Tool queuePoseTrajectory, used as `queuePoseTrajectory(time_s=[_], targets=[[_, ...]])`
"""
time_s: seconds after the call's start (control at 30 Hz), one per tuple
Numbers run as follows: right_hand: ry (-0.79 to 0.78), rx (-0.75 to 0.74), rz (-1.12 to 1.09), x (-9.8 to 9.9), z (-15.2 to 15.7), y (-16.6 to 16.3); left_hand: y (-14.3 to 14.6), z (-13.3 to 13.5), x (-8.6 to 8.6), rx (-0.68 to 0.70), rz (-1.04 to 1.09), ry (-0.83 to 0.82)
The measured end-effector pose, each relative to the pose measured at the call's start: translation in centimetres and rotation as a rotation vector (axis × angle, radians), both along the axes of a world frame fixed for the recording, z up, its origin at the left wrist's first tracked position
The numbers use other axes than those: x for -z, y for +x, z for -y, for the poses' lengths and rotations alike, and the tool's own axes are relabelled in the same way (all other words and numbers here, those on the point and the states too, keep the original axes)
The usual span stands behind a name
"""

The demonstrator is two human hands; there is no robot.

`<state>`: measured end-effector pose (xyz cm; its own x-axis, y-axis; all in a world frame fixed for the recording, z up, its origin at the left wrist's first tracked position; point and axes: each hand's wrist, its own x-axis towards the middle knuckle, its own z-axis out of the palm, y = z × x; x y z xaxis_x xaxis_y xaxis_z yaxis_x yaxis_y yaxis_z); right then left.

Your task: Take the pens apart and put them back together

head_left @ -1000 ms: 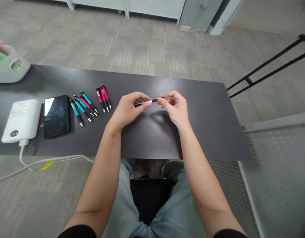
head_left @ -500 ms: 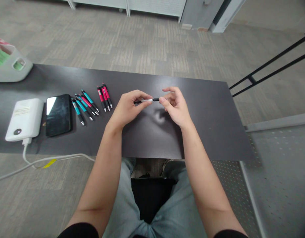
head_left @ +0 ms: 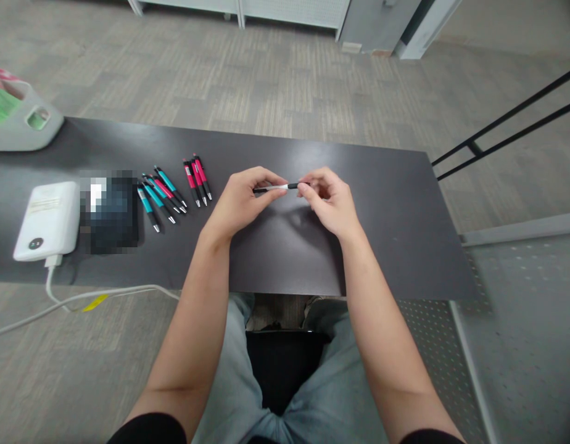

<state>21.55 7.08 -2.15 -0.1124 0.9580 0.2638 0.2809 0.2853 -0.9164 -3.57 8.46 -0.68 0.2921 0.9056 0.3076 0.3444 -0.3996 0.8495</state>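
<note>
Above the dark table a slim black-and-white pen [head_left: 292,185] is held level between my two hands. My left hand [head_left: 248,197] pinches its white part between thumb and fingers, and that hand covers much of this end. The thumb and fingertips of my right hand [head_left: 330,200] close on the black end, whose tip they hide. To the left of my left hand lie several teal and red pens [head_left: 162,193] in a loose group. Beside them is a small row of red pens [head_left: 198,179].
On the dark table [head_left: 396,246] at left lie a white power bank [head_left: 49,219] with a cable [head_left: 113,292] over the front edge, and a blurred-out dark device [head_left: 113,216]. A white basket [head_left: 44,126] stands at the far left corner. Black metal bars [head_left: 507,132] rise at right.
My right hand's raised fingers have curled in and closed toward the pen's black end. My left hand keeps its pinch. The whole view has shifted slightly.
</note>
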Motion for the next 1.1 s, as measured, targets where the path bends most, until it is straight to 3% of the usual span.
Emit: queuePoseTrajectory(time_s=[0.13, 0.33, 0.5, 0.67, 1.1], targets=[[-0.015, 0.054, 0.11, 0.06, 0.05, -0.12, 0.04, 0.01, -0.04, 0.022, -0.028, 0.011], [-0.072, 0.008, 0.007, -0.33, 0.25, -0.31, 0.07, 0.08, -0.18, -0.018, -0.044, -0.015], [-0.078, 0.04, 0.132, -0.45, 0.26, -0.14, 0.0, 0.07, -0.2, 0.004, -0.057, 0.0], [-0.037, 0.019, 0.06, -0.51, 0.15, -0.14, 0.05, 0.09, -0.25, -0.023, -0.065, 0.002], [0.034, -0.023, 0.193, -0.45, -0.17, 0.25, -0.14, -0.08, -0.1, -0.006, -0.061, -0.016]])
